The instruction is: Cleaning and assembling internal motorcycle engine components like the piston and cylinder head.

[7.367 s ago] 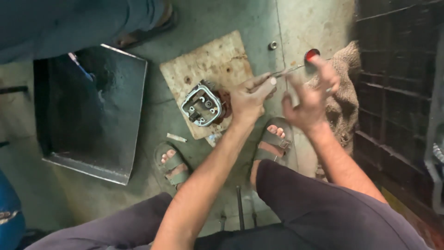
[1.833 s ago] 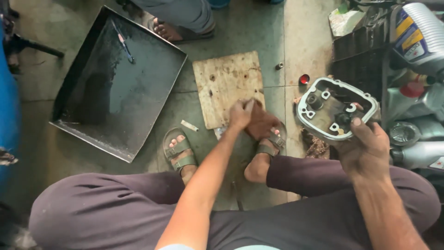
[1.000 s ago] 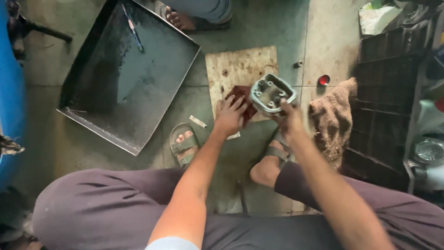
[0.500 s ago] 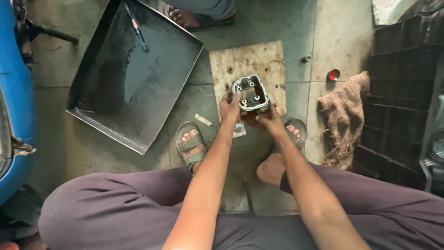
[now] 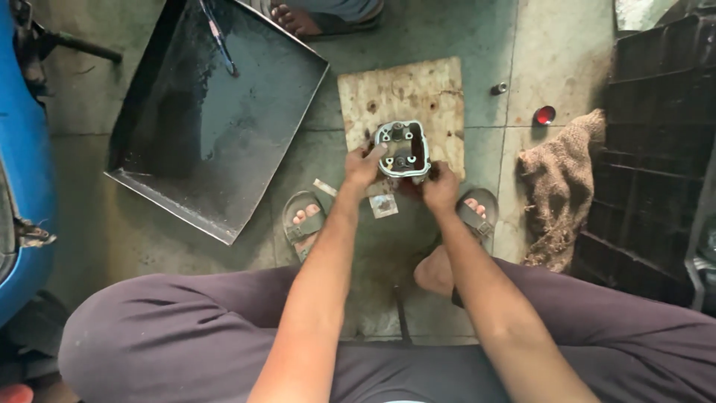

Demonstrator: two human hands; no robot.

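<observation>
While both hands, left hand (image 5: 363, 166) and right hand (image 5: 440, 188), grip the grey engine part (image 5: 403, 148), a red cap (image 5: 544, 115) lies nearby

The near edge of the metal engine casting (image 5: 403, 149) is covered by the fingers of the left hand (image 5: 363, 166) and right hand (image 5: 440, 186); its underside is not visible. Small object on the floor at 1 o'clock (image 5: 498, 88): too small to identify. Blue body (image 5: 22, 172) at 9 o'clock and black crate (image 5: 660, 149) at 3 o'clock are cut off by the frame edges. Another person's sandalled foot (image 5: 298, 16) at 12 o'clock is cropped.
</observation>
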